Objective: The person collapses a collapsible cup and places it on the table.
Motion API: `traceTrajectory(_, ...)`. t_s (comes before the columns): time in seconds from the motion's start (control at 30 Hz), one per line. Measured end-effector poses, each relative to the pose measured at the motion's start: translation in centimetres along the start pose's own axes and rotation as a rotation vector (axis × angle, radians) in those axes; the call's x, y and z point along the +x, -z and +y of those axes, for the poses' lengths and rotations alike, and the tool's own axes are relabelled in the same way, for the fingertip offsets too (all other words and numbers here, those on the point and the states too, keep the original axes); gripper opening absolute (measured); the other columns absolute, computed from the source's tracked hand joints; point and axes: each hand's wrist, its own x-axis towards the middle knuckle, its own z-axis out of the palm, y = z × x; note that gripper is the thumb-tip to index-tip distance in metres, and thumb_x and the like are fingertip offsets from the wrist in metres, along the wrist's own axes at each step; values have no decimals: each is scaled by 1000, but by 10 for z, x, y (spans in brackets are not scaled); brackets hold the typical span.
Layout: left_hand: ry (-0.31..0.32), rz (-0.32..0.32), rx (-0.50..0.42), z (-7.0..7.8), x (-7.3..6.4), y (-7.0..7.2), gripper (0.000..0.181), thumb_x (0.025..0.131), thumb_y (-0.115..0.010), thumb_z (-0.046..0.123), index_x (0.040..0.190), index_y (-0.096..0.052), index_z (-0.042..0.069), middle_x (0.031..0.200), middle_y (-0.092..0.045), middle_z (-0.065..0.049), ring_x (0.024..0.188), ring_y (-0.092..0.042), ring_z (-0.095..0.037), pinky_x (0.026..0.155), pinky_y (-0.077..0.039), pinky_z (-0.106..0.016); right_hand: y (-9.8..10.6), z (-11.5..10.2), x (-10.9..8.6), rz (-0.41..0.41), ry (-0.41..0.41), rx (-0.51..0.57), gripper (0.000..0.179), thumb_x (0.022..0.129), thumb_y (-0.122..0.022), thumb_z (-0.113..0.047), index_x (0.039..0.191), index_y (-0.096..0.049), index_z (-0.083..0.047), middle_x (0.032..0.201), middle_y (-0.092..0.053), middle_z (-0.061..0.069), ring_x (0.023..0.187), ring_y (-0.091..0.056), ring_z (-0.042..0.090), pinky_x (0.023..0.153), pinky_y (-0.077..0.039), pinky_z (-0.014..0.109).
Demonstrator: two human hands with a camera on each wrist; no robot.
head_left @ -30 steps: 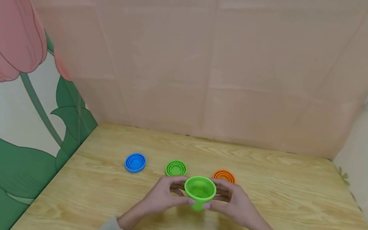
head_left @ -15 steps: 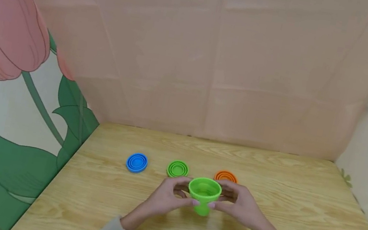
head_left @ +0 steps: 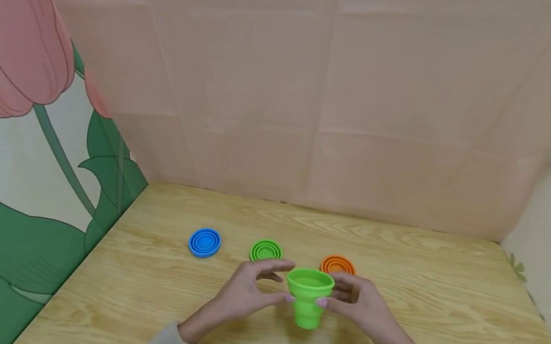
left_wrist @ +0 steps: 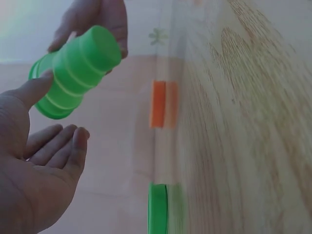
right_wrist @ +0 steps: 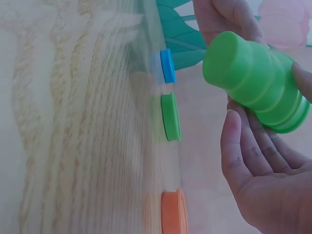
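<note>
A bright green collapsible cup [head_left: 308,302], extended to its full ringed height, is held upright above the table with its mouth up. My right hand [head_left: 366,311] grips its right side, thumb near the rim and fingers behind. On the other side, my left hand [head_left: 244,291] has its fingers spread apart from the cup. In the left wrist view, the left thumb [left_wrist: 36,88] overlaps the cup's side; whether it touches is unclear. Behind the hands lie a folded green collapsible cup [head_left: 266,250] and a folded orange one [head_left: 338,264], both flat.
Farther left, a folded blue collapsible cup [head_left: 204,243] lies flat in the same row. The wooden table [head_left: 138,289] ends at a pink cloth backdrop [head_left: 314,111]. Printed side panels [head_left: 38,167] with flowers stand left and right.
The green cup has shifted slightly right and towards me, and stands more upright in view. My left fingers have come away from its side, while my right hand keeps its grip.
</note>
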Motion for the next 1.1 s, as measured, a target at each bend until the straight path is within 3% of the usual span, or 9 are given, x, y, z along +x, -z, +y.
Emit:
traceTrajectory(0.2, 15, -12, -92, -1, 2, -3, 50, 90, -84, 30, 137, -69, 21, 135, -74, -1, 117, -73, -14, 107, -60, -46, 1, -2, -1, -32, -20, 5, 56, 100, -72, -21, 143, -53, 9, 128, -71, 24, 108, -74, 13, 93, -64, 28)
traceTrajectory(0.43, 86, 10, -200, -2, 2, -3, 40, 88, -87, 26, 126, -76, 22, 129, -76, -5, 114, -76, -17, 92, -65, -28, 3, -4, 1, -58, -8, -52, 55, 102, -70, -22, 143, -54, 10, 125, -72, 24, 107, -74, 12, 91, -63, 23)
traceTrajectory(0.57, 109, 20, -232, -3, 3, -2, 38, 88, -87, 26, 124, -77, 19, 124, -78, -7, 111, -77, -18, 89, -66, -28, 6, -5, 1, -7, 25, -139, 55, 101, -71, -25, 144, -56, 6, 133, -69, 23, 110, -71, 10, 92, -61, 20)
traceTrajectory(0.7, 147, 32, -249, -4, 3, 0, 39, 88, -87, 29, 124, -77, 18, 122, -79, -8, 110, -77, -19, 90, -66, -29, 8, -7, 1, 62, 56, -147, 50, 102, -71, -24, 143, -58, 2, 136, -68, 21, 112, -70, 8, 93, -61, 22)
traceTrajectory(0.97, 218, 73, -309, -2, 3, 3, 44, 91, -83, 20, 129, -72, 1, 126, -75, -22, 114, -76, -30, 94, -65, -31, 9, -10, 3, 84, 165, -108, 38, 101, -71, -17, 138, -66, -7, 135, -71, 12, 114, -72, 8, 95, -63, 24)
traceTrajectory(1.1, 250, 75, -393, -3, 3, 3, 42, 93, -81, 13, 129, -69, -6, 125, -74, -25, 110, -77, -25, 96, -65, -32, 8, -13, 3, 55, 197, -68, 37, 101, -70, -13, 137, -66, -9, 130, -73, 4, 113, -73, 13, 93, -65, 28)
